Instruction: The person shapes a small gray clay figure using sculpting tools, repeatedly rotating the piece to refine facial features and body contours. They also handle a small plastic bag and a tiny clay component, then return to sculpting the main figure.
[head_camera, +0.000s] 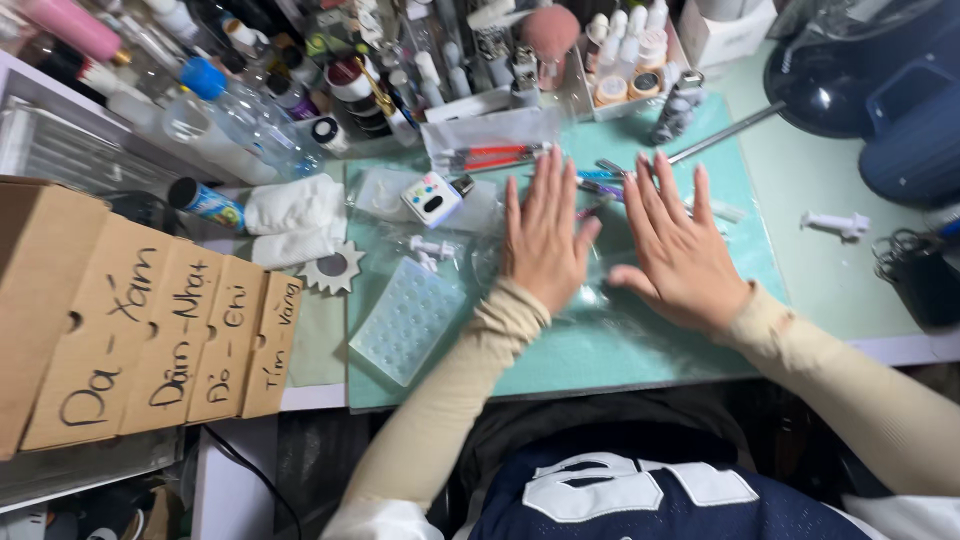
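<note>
- Pale green rubbery cutting mat (640, 350) on the white desk (830, 290): smooth, flat, crowded along its far edge.
- Clear crinkly plastic sheet (600, 300) on the mat, pinned under both palms; slick film, likely to slide or crease if pressure turns uneven.
- Left hand (543, 235) and right hand (678, 250): flat, fingers spread wide, gripping nothing, just pressing down.
- Translucent dimpled silicone tray (408, 318) just left of the left forearm; could be nudged off the mat by a sleeve.
- Thin coloured pens and tools (600, 180) at the fingertips; round, prone to rolling if bumped.
- Small white syringe-shaped plastic piece (838, 224) well apart on the right.
</note>
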